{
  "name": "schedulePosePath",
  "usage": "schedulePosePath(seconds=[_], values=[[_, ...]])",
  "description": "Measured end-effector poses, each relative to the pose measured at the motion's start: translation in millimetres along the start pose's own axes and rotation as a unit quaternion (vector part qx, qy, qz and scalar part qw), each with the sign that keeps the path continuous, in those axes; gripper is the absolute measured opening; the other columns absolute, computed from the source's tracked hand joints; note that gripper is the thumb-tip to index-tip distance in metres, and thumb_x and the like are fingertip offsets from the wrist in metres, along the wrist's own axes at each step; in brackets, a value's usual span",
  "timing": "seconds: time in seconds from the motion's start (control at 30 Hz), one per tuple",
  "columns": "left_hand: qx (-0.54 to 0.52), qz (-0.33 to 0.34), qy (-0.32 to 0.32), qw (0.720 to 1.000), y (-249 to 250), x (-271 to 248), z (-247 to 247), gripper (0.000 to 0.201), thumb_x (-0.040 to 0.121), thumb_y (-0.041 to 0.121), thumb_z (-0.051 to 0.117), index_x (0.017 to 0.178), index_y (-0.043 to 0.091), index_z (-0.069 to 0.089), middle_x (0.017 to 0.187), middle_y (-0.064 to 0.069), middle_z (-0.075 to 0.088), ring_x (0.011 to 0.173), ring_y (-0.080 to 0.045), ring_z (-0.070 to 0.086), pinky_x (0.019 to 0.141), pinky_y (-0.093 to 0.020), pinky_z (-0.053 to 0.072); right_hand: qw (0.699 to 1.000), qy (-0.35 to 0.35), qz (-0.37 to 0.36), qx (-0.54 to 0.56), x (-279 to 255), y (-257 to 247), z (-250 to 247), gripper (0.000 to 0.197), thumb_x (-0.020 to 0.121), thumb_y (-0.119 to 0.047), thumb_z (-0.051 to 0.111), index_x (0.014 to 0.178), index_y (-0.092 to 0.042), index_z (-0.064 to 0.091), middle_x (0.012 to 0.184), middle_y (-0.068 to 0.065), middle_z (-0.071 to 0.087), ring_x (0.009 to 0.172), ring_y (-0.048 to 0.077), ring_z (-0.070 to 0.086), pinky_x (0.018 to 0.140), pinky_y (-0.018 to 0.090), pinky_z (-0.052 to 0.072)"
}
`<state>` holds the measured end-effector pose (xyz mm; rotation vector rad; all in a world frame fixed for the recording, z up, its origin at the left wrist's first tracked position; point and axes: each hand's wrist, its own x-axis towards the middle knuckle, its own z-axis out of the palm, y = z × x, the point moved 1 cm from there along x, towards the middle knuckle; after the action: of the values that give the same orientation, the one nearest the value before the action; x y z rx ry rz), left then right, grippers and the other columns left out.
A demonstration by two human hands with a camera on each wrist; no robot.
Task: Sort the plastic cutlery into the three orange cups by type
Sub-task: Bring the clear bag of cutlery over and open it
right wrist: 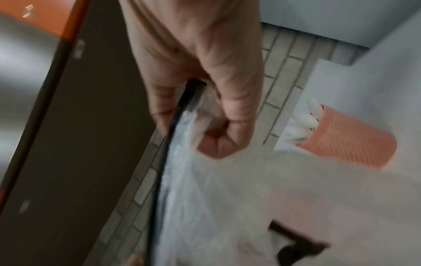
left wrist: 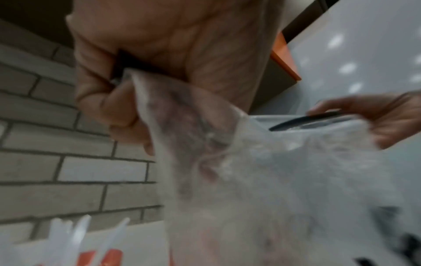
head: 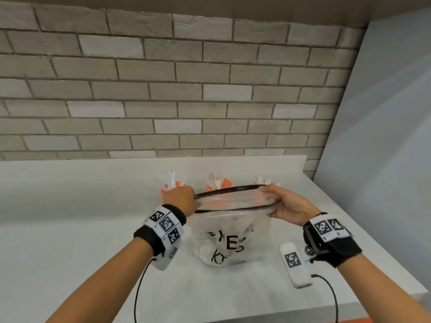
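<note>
A frosted plastic zip bag (head: 229,238) with black lettering hangs over the white counter, its black zip rim (head: 233,190) pulled wide between both hands. My left hand (head: 180,199) grips the rim's left end (left wrist: 118,72). At the rim's right end (right wrist: 182,108) my right hand (head: 283,206) pinches it. Some white cutlery shows faintly inside the bag. Behind it stand three orange cups: the left cup (head: 171,185) holds clear knives, the middle cup (head: 218,184) holds forks and spoons, and the right cup (right wrist: 346,142) holds white spoons (head: 265,179).
The white counter (head: 70,229) runs to a grey brick wall (head: 163,89) at the back. A pale panel (head: 384,113) closes the right side. Wrist camera units with cables hang below both forearms, one white unit (head: 295,264) beside the bag.
</note>
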<state>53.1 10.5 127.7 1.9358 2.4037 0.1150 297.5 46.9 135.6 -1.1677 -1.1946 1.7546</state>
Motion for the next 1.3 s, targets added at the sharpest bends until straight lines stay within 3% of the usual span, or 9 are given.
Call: schedulePosePath(seconds=[0.13, 0.27, 0.33, 0.67, 0.73, 0.9, 1.03, 1.2, 1.3], values=[[-0.356, -0.108, -0.047, 0.927, -5.2, 11.3, -4.7, 0.020, 0.094, 0.015, 0.044, 0.103, 0.004, 0.058, 0.102, -0.015, 0.060, 0.091, -0.031, 0.061, 0.079, -0.036, 0.051, 0.946, 0.012, -0.067, -0.318, -0.4, 17.7, 3.0, 0.041, 0.078, -0.009, 0.071, 0.115, -0.013, 0.054, 0.103, 0.001, 0.062, 0.096, 0.017, 0.058, 0.074, 0.018, 0.049], [-0.793, -0.230, -0.146, 0.545, 6.4, 7.1, 21.7, 0.023, 0.095, -0.003, 0.032, 0.081, 0.003, 0.050, 0.082, -0.013, 0.054, 0.072, -0.023, 0.052, 0.087, -0.043, 0.050, 0.890, -0.011, -0.010, -0.455, 4.5, 46.1, 6.6, 0.037, 0.085, -0.020, 0.063, 0.110, 0.007, 0.059, 0.087, 0.012, 0.058, 0.072, 0.021, 0.055, 0.053, 0.023, 0.046], [-0.822, -0.267, -0.151, 0.480, 4.5, 10.1, 38.5, 0.028, 0.093, -0.005, 0.033, 0.071, 0.006, 0.046, 0.067, -0.005, 0.041, 0.059, -0.012, 0.039, 0.068, -0.030, 0.053, 0.901, -0.030, 0.027, -0.431, 8.4, 53.8, -0.2, 0.040, 0.089, -0.028, 0.060, 0.114, 0.003, 0.058, 0.087, 0.012, 0.059, 0.066, 0.019, 0.054, 0.049, 0.021, 0.047], [-0.281, -0.016, -0.308, 0.909, 6.3, -15.7, 68.8, 0.066, 0.079, 0.054, 0.063, 0.120, 0.003, 0.054, 0.109, -0.010, 0.061, 0.088, -0.020, 0.052, 0.070, -0.027, 0.043, 0.973, 0.038, 0.078, 0.215, 8.7, 27.5, -24.5, 0.026, 0.096, 0.000, 0.028, 0.090, 0.005, 0.053, 0.061, 0.020, 0.069, 0.049, 0.028, 0.068, 0.040, 0.041, 0.053], [-0.354, -0.048, -0.319, 0.878, 4.6, -16.2, 71.9, 0.062, 0.083, 0.047, 0.062, 0.124, 0.002, 0.052, 0.114, -0.013, 0.061, 0.092, -0.023, 0.054, 0.076, -0.029, 0.045, 0.967, 0.054, 0.076, 0.239, 8.9, 33.2, -14.3, 0.026, 0.095, 0.000, 0.028, 0.087, 0.004, 0.053, 0.053, 0.016, 0.066, 0.043, 0.023, 0.065, 0.038, 0.034, 0.053], [-0.739, -0.253, -0.253, 0.572, -13.9, -5.2, 63.6, 0.022, 0.093, 0.028, 0.051, 0.078, 0.011, 0.055, 0.059, -0.005, 0.065, 0.053, -0.018, 0.063, 0.051, -0.027, 0.055, 0.990, 0.036, 0.056, -0.122, 14.8, 60.2, -14.6, 0.010, 0.091, -0.021, 0.055, 0.090, -0.012, 0.059, 0.053, -0.005, 0.053, 0.047, 0.007, 0.049, 0.044, 0.018, 0.043], [-0.800, -0.278, -0.209, 0.489, -9.1, 4.4, 68.7, 0.027, 0.093, 0.006, 0.040, 0.066, 0.007, 0.044, 0.053, -0.007, 0.051, 0.045, -0.020, 0.051, 0.047, -0.034, 0.049, 0.905, -0.094, 0.028, -0.414, 2.6, 80.7, -2.2, 0.024, 0.083, -0.037, 0.067, 0.070, -0.019, 0.056, 0.052, -0.017, 0.053, 0.050, -0.003, 0.048, 0.050, 0.011, 0.036], [-0.816, -0.285, -0.169, 0.473, 2.8, 0.5, 97.9, 0.026, 0.098, 0.017, 0.040, 0.080, 0.002, 0.053, 0.049, -0.011, 0.056, 0.047, -0.019, 0.057, 0.059, -0.032, 0.053, 0.946, -0.074, 0.062, -0.310, 5.7, 95.2, -10.3, 0.035, 0.093, -0.031, 0.053, 0.061, -0.017, 0.051, 0.043, -0.016, 0.051, 0.040, -0.004, 0.045, 0.044, 0.009, 0.034], [-0.712, -0.199, -0.170, 0.652, 6.1, -3.9, 101.2, 0.029, 0.090, 0.029, 0.058, 0.104, 0.003, 0.062, 0.092, -0.015, 0.070, 0.079, -0.025, 0.066, 0.070, -0.035, 0.056, 0.994, 0.004, 0.107, -0.010, 9.1, 93.1, -27.9, 0.022, 0.097, -0.022, 0.045, 0.082, -0.012, 0.058, 0.061, -0.004, 0.069, 0.054, 0.006, 0.064, 0.049, 0.020, 0.052]])
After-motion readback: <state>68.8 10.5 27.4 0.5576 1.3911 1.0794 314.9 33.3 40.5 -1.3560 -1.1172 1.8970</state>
